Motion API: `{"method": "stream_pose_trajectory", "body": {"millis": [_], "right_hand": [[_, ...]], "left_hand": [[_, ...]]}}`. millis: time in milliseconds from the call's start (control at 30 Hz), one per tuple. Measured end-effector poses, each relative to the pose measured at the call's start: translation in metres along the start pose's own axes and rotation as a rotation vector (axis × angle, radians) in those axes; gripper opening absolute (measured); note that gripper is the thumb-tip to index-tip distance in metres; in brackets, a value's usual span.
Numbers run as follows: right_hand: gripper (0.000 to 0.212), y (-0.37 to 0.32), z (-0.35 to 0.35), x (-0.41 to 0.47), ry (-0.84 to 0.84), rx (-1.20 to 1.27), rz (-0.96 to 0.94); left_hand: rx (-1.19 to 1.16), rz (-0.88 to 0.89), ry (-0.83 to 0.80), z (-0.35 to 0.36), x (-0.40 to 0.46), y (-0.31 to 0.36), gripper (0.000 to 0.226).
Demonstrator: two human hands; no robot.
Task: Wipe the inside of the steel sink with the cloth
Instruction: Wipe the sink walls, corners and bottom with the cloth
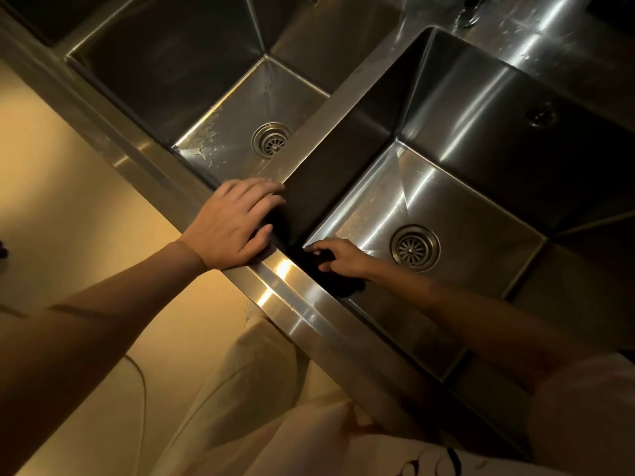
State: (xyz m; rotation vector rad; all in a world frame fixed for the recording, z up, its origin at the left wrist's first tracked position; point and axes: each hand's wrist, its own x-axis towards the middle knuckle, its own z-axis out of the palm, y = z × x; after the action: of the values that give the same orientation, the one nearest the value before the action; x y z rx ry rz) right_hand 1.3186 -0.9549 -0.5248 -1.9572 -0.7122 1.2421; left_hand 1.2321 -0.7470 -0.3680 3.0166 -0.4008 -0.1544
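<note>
The steel sink [481,214] on the right is a deep square basin with a round drain [414,248] in its floor. My right hand [342,257] reaches down into its near left corner and presses a dark cloth [343,285] against the basin floor, fingers spread over it. The cloth is mostly in shadow under the front wall. My left hand [237,221] rests flat on the steel rim [299,297] where the divider meets the front edge, holding nothing.
A second basin [240,108] with its own drain [271,142] and water spots lies to the left. A wet steel ledge [536,36] runs along the back. Pale floor [86,207] and my light trousers [261,372] are below the front edge.
</note>
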Motion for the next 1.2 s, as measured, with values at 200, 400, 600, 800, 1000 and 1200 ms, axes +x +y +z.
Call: {"method": "stream_pose_trajectory", "body": {"millis": [200, 400, 600, 800, 1000, 1200], "right_hand": [[0.052, -0.043, -0.028, -0.073, 0.003, -0.128, -0.191], [0.051, -0.06, -0.043, -0.113, 0.008, -0.088, -0.277], [0.051, -0.02, -0.019, -0.053, -0.029, -0.097, -0.092], [0.052, 0.029, 0.014, -0.004, -0.011, -0.174, 0.077], [0.05, 0.029, 0.011, -0.011, 0.011, -0.065, 0.105], [0.052, -0.019, -0.027, -0.087, -0.044, 0.112, 0.035]], "left_hand": [[0.004, -0.017, -0.022, 0.0, 0.0, 0.002, 0.051], [-0.004, -0.033, -0.009, 0.001, -0.002, 0.003, 0.05], [-0.002, -0.014, -0.021, 0.001, -0.001, 0.002, 0.052], [0.001, 0.012, -0.013, 0.002, 0.001, 0.0, 0.048], [0.01, 0.019, -0.02, 0.002, 0.002, 0.0, 0.049], [0.035, 0.034, -0.037, 0.0, 0.002, 0.002, 0.05]]}}
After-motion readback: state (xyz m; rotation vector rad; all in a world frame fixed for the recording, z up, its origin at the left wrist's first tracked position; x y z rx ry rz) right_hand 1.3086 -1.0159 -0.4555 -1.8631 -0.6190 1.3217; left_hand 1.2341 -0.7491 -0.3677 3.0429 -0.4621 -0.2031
